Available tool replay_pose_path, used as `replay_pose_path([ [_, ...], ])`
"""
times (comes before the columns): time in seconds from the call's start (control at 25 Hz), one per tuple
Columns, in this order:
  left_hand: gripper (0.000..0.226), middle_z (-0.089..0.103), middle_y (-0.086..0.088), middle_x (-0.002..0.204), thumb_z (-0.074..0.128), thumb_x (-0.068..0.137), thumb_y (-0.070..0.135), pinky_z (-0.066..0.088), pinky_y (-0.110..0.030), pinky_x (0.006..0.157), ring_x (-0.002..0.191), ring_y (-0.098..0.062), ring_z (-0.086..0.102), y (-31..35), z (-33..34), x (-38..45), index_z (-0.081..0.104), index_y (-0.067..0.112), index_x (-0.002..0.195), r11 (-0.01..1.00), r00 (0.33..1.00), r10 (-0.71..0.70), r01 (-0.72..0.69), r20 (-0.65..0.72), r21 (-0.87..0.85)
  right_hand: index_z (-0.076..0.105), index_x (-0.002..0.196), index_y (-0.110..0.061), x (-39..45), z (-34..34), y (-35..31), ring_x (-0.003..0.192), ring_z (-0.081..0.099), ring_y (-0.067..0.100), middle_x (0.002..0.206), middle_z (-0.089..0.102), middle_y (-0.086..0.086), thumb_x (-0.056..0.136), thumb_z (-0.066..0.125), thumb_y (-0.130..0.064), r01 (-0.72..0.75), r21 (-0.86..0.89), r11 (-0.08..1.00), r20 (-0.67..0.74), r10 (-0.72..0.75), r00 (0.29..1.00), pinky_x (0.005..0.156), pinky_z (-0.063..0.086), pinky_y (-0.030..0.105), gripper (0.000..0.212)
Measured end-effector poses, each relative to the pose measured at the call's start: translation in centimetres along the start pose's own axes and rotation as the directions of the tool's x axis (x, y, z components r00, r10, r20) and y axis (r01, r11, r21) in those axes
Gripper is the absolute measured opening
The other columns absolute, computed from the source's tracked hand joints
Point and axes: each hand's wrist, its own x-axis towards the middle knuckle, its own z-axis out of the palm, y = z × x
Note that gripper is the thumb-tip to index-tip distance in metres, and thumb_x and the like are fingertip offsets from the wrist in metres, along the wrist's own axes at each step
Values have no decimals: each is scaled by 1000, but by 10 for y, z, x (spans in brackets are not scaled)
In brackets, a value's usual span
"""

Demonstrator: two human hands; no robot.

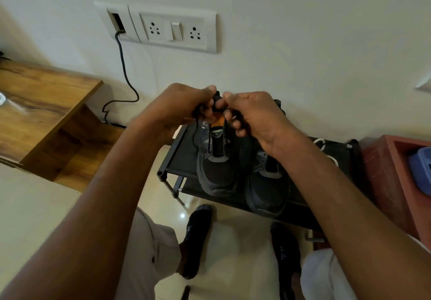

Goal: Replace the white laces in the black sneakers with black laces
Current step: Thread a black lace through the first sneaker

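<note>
L hand [184,106] & R hand [254,115] grip each pinching black lace [218,100] above L sneaker [217,171], on shoe rack [184,157]

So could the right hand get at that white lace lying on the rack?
Probably not right now: the right hand is busy gripping the black lace with the left hand. The white lace lies uncovered on the rack, just beyond the wrist.

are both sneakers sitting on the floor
No, both black sneakers rest on the top shelf of the black shoe rack, above the floor.
</note>
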Motion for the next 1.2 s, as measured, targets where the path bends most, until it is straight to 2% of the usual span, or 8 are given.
replay_pose_path([
  [0.12,34,69,-4,79,63,101,42,55,-40,93,82,-21,73,20,1,-21,71,15,82,982,983,174,-177,-56,-59,78,103,-5,-15,-1,-29,62,57,14,75,67,3,105,62,-29,124,55,991,-5,-124,992,54,45,25,29],
  [0.24,34,69,-1,83,61,102,43,54,-37,88,85,-17,70,49,4,-40,73,21,80,951,952,279,-292,-127,-102,80,104,-9,-31,-8,-56,73,61,15,83,68,2,104,63,-30,226,54,973,-48,-223,974,63,51,28,28],
  [0.4,33,75,4,89,59,104,40,56,-35,89,94,-15,69,96,11,-61,74,16,86,932,929,346,-356,-133,-64,83,101,-16,-49,-17,-94,77,62,12,87,66,0,102,66,-32,277,39,960,-105,-272,957,69,54,27,24],
  [0.6,31,77,-10,97,59,105,31,58,-34,76,95,-23,76,140,1,-83,64,13,80,916,910,364,-389,-200,-102,84,99,-15,-73,-20,-147,80,63,12,94,68,0,101,67,-32,315,-4,949,-77,-315,946,69,55,26,24],
  [0.72,32,74,-12,82,58,106,26,62,-37,76,84,-28,77,153,-2,-99,60,11,78,900,898,387,-418,-210,-127,82,103,-15,-82,-16,-163,89,69,14,104,79,0,100,69,-33,308,-58,950,-89,-312,946,71,56,27,22],
  [0.96,33,72,-18,84,52,108,29,64,-36,75,78,-26,76,152,-11,-117,58,10,81,896,869,404,-439,-285,-69,77,114,-21,-90,-2,-152,86,74,13,103,80,-2,96,73,-38,283,-52,958,-70,-286,956,78,56,34,25],
  [1.12,34,67,-8,76,51,108,35,55,-32,63,64,-17,63,117,-13,-105,60,13,84,914,842,374,-406,-390,-2,78,107,-16,-79,1,-106,68,62,12,85,69,2,98,72,-27,177,-115,977,-148,-193,970,63,49,26,16],
  [1.2,38,68,-4,74,56,105,38,47,-32,67,62,-11,56,80,-12,-88,65,11,80,942,856,320,-334,-406,40,77,103,-17,-70,1,-66,60,54,12,81,66,3,99,71,-24,106,-176,979,-151,-133,980,53,44,24,10],
])
